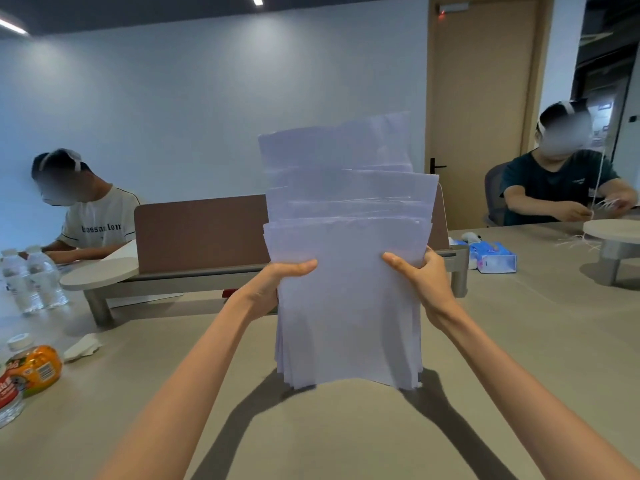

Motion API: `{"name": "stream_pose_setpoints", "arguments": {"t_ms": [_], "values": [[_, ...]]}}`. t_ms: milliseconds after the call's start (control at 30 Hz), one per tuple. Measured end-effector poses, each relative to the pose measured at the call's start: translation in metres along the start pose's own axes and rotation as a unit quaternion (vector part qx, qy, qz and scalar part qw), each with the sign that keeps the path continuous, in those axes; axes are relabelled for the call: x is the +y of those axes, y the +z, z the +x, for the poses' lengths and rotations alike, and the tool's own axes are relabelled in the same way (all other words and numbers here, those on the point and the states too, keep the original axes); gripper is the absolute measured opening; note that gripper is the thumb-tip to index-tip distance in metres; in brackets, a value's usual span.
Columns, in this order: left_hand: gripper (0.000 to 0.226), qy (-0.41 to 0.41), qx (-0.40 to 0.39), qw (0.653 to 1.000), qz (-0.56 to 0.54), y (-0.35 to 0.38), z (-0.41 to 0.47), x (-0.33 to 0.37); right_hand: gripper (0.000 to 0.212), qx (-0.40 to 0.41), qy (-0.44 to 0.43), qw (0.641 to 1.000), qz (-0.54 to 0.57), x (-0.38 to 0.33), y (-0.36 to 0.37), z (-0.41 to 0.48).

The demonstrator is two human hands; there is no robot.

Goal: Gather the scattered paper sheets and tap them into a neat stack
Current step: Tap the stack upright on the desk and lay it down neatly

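Note:
A bundle of white paper sheets (346,265) stands upright in front of me, its bottom edge at or just above the beige table (346,438); contact is unclear. The top edges are uneven, several sheets sticking up higher than others. My left hand (277,282) grips the bundle's left edge, thumb across the front. On the opposite edge, at about the same height, my right hand (422,275) holds it the same way. Both arms reach forward from the bottom of the view.
A brown divider panel (201,230) on a grey stand crosses the table behind the paper. Water bottles (31,278), an orange bottle (34,368) and a crumpled tissue (83,346) lie left. A tissue pack (491,258) sits right. Two seated people work at the far corners.

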State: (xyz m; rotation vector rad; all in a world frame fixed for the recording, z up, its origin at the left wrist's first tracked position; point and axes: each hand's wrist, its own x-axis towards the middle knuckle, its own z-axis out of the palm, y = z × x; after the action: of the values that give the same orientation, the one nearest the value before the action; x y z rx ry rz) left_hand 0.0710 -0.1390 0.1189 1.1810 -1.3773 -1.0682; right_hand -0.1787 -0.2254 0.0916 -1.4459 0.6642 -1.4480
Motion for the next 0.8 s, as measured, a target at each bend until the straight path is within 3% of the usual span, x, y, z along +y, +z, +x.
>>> {"name": "stream_pose_setpoints", "arguments": {"t_ms": [133, 233, 333, 467, 600, 667, 800], "values": [[0.050, 0.019, 0.034, 0.999, 0.006, 0.007, 0.005, -0.003, 0.041, 0.031, -0.019, 0.999, -0.005, -0.004, -0.001, 0.001], [0.044, 0.021, 0.038, 0.999, -0.011, 0.008, 0.001, -0.011, 0.049, 0.047, -0.085, 0.995, -0.025, -0.028, -0.003, 0.011], [0.046, 0.023, 0.044, 0.999, -0.019, 0.009, -0.002, -0.013, 0.057, 0.070, -0.174, 0.976, -0.116, -0.063, 0.004, 0.027], [0.052, 0.022, 0.047, 0.999, -0.018, 0.011, -0.005, -0.011, 0.080, 0.109, -0.316, 0.891, -0.307, -0.103, 0.021, 0.044], [0.052, 0.016, 0.048, 0.998, -0.025, 0.012, -0.008, -0.009, 0.087, 0.058, -0.426, 0.766, -0.478, -0.139, 0.038, 0.054], [0.046, 0.013, 0.045, 0.998, -0.032, 0.012, -0.009, -0.008, 0.079, 0.009, -0.422, 0.724, -0.545, -0.150, 0.046, 0.058], [0.048, 0.012, 0.041, 0.999, -0.033, 0.014, -0.013, -0.005, 0.047, -0.036, -0.399, 0.700, -0.591, -0.157, 0.052, 0.059]]}}
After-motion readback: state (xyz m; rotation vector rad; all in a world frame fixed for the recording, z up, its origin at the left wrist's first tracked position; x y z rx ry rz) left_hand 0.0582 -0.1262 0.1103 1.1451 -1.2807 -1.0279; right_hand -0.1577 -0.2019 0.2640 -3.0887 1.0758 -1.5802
